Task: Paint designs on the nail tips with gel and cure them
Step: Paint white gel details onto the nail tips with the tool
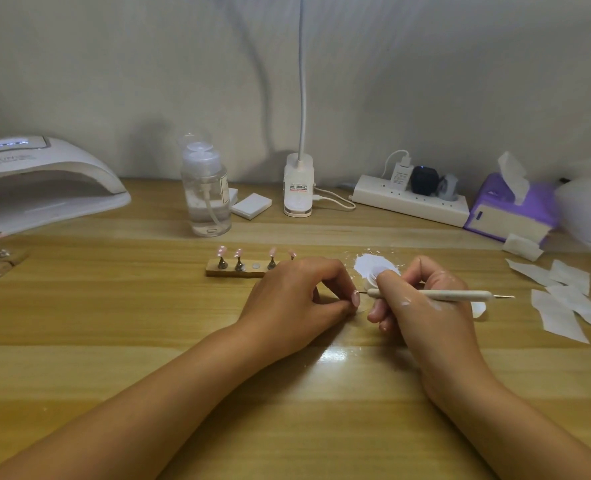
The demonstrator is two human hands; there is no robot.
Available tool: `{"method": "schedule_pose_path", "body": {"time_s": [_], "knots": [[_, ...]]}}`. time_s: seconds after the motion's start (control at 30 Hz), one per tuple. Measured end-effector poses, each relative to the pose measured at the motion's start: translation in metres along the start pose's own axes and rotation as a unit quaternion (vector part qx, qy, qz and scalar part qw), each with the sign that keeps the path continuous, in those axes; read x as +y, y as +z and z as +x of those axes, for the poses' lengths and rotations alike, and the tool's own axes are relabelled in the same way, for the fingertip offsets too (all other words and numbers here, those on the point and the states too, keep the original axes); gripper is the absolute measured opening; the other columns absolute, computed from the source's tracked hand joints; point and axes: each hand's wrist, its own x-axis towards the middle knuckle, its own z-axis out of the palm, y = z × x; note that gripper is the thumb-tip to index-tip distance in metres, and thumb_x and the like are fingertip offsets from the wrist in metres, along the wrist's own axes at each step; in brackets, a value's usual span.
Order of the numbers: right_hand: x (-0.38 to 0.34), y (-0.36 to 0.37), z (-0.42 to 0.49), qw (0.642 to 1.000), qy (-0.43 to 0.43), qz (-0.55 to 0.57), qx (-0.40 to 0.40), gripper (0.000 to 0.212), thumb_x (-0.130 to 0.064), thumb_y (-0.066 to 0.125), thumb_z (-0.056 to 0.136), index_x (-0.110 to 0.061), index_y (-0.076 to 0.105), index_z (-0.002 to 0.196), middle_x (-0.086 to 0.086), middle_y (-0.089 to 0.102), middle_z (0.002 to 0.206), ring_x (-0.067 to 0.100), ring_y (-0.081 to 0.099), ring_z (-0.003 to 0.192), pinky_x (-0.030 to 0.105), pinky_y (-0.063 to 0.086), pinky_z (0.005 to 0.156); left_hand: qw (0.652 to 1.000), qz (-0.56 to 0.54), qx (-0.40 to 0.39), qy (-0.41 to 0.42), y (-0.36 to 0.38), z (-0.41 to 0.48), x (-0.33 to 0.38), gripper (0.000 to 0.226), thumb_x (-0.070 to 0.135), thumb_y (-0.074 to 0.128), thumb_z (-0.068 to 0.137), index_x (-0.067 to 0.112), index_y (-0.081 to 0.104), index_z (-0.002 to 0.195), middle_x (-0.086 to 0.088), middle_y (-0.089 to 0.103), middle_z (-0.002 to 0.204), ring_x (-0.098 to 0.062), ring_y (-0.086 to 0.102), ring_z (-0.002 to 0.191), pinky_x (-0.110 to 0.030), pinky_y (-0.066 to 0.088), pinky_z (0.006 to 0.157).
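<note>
Pinches pink nail tip (pixel 355 298) in left fingers (pixel 335 273), braced on wooden desk (pixel 114 306) for steadiness; grips slim white pen (pixel 460 295) in right fingers (pixel 387 283).

2 bare forearms (pixel 155 393); white smears (pixel 406 301) dot the back of the right hand (pixel 425 306).

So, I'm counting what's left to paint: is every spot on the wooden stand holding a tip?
No: the stand shows one bare disc between tips, and the left hand pinches a loose tip.
</note>
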Motion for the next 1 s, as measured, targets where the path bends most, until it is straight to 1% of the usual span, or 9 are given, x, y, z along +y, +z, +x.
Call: {"method": "schedule_pose_path", "body": {"time_s": [0.2,0.3,0.37,0.5,0.67,0.77,0.87,0.93,1.0], "knots": [[-0.0002,0.0005,-0.0004,1.000,-0.001,0.011,-0.002,0.024,-0.010,0.064,0.083,-0.013,0.046,0.066,0.011,0.065,0.052,0.012,0.052,0.041,0.024,0.040,0.042,1.000,0.002,0.002,0.002,-0.0005,0.0001,0.0009,0.014,0.029,0.073,0.079,0.039,0.064,0.077,0.026,0.068,0.087,-0.001,0.054,0.059,-0.030,0.047,0.064],[0.0001,0.0009,0.0000,1.000,0.003,0.012,-0.002,0.026,-0.011,0.064,0.083,-0.015,0.045,0.066,0.010,0.065,0.052,0.013,0.051,0.041,0.026,0.038,0.041,1.000,-0.001,0.002,-0.001,-0.0004,-0.0004,0.0011,0.015,0.029,0.073,0.079,0.039,0.063,0.076,0.027,0.068,0.087,-0.002,0.055,0.059,-0.033,0.049,0.068],[0.0002,0.0007,0.0005,1.000,0.004,0.015,0.001,0.025,-0.011,0.064,0.083,-0.014,0.046,0.067,0.010,0.064,0.051,0.012,0.051,0.040,0.023,0.039,0.041,1.000,0.001,0.002,-0.003,-0.0001,-0.0005,0.0015,0.016,0.029,0.073,0.079,0.041,0.063,0.075,0.028,0.068,0.086,-0.002,0.055,0.060,-0.035,0.050,0.072],[-0.0002,0.0008,0.0011,1.000,0.001,0.019,-0.002,0.022,-0.010,0.064,0.083,-0.010,0.047,0.069,0.010,0.065,0.051,0.012,0.051,0.040,0.021,0.040,0.042,1.000,0.004,0.004,-0.002,0.0001,-0.0005,0.0017,0.016,0.030,0.073,0.079,0.041,0.062,0.075,0.029,0.067,0.085,-0.002,0.055,0.060,-0.036,0.051,0.070],[-0.0013,0.0002,0.0000,0.999,0.000,0.043,0.013,0.026,-0.008,0.062,0.082,-0.014,0.044,0.065,0.009,0.062,0.048,0.010,0.048,0.038,0.018,0.037,0.039,1.000,0.006,0.004,-0.003,0.0004,0.0001,0.0016,0.018,0.030,0.074,0.080,0.041,0.062,0.074,0.028,0.068,0.086,-0.003,0.057,0.061,-0.038,0.051,0.077],[-0.0022,-0.0011,-0.0005,0.998,0.002,0.059,0.029,0.028,-0.006,0.059,0.081,-0.015,0.041,0.061,0.009,0.057,0.044,0.009,0.042,0.034,0.015,0.034,0.036,1.000,-0.001,-0.002,-0.004,0.0000,0.0001,0.0014,0.011,0.031,0.074,0.080,0.038,0.065,0.078,0.026,0.069,0.088,0.000,0.056,0.060,-0.038,0.052,0.074],[-0.0024,-0.0005,-0.0009,0.998,-0.001,0.058,0.029,0.033,-0.005,0.058,0.080,-0.019,0.041,0.055,0.010,0.055,0.042,0.009,0.040,0.034,0.015,0.033,0.035,1.000,-0.005,-0.004,-0.002,-0.0006,0.0001,0.0011,0.005,0.034,0.073,0.081,0.035,0.067,0.081,0.026,0.069,0.088,0.001,0.056,0.060,-0.033,0.051,0.071],[-0.0020,-0.0003,-0.0008,0.998,-0.004,0.052,0.028,0.039,-0.004,0.059,0.080,-0.021,0.041,0.050,0.010,0.055,0.042,0.009,0.040,0.034,0.015,0.033,0.036,1.000,-0.006,-0.004,-0.003,-0.0007,0.0005,0.0012,0.005,0.034,0.072,0.081,0.035,0.067,0.080,0.025,0.069,0.088,0.001,0.056,0.060,-0.030,0.049,0.069],[-0.0009,-0.0002,-0.0005,0.999,-0.005,0.040,0.022,0.042,-0.006,0.061,0.081,-0.022,0.042,0.047,0.011,0.056,0.043,0.010,0.041,0.035,0.015,0.034,0.037,1.000,-0.005,-0.004,-0.006,-0.0009,0.0007,0.0009,0.009,0.032,0.074,0.081,0.037,0.066,0.079,0.026,0.070,0.087,0.001,0.056,0.060,-0.030,0.049,0.068]]}}
